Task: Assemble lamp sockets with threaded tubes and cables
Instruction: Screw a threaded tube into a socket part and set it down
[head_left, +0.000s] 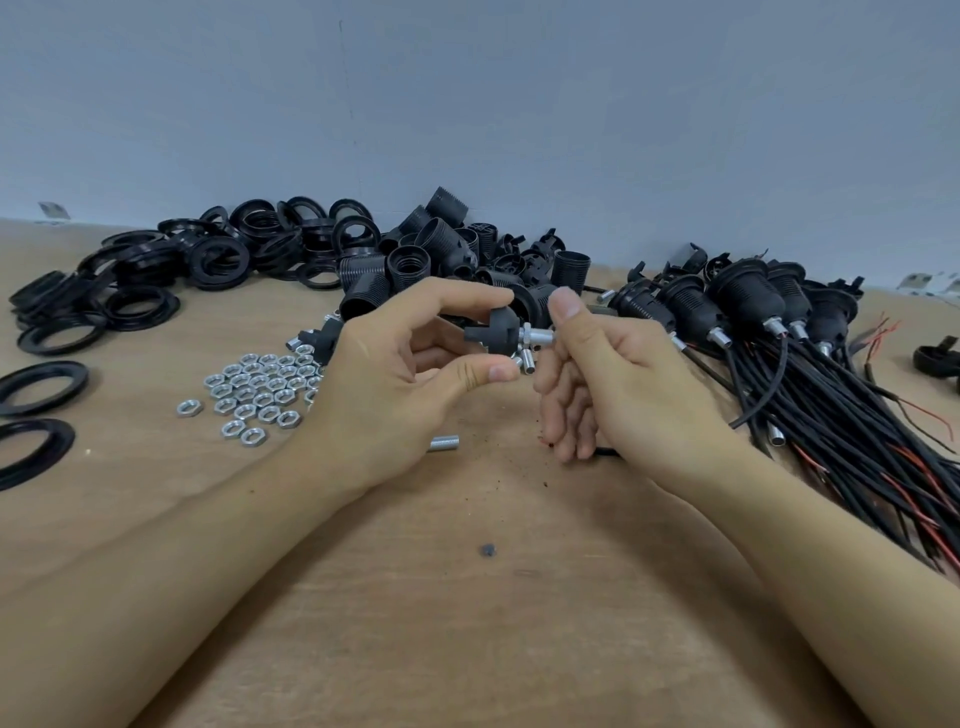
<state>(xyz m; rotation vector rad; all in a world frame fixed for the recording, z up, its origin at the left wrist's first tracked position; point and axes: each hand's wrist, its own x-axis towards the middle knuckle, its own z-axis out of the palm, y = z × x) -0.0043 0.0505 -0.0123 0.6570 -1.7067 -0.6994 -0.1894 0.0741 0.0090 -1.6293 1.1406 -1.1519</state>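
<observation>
Nearest the camera: bare light-brown wooden bench (467, 649), with a small dark speck (487, 550) lying on it between the two forearms.

Left hand (395, 384): fingers curled, index finger and thumb pinching a black plastic lamp-socket base cap (492, 331), held above the bench. A short silver threaded metal tube (537, 335) with a nut on it sticks out of the cap toward the right hand.

Right hand (602, 374): thumb raised, index finger at the free end of the tube; the other fingers are curled downward. Whether they hold anything cannot be told, though a bit of black cable shows under the hand.

On the bench just below the left wrist: a loose silver threaded tube (443, 443), lying flat. A few more short tubes lie behind the hands, partly hidden.

Left of the left hand: cluster of silver hexagonal metal nuts (254, 392), flat on the bench.

Right side: bundle of black cables with red inner wires (841, 415), fanned toward the near right edge; their far ends carry assembled black sockets with silver tubes (748, 306).

Far left: large flat black plastic rings (39, 387), two apart near the edge, the rest heaped in a pile (218, 254).

Far centre: heap of black threaded plastic socket shells (441, 254), against the grey-blue wall (467, 104).
</observation>
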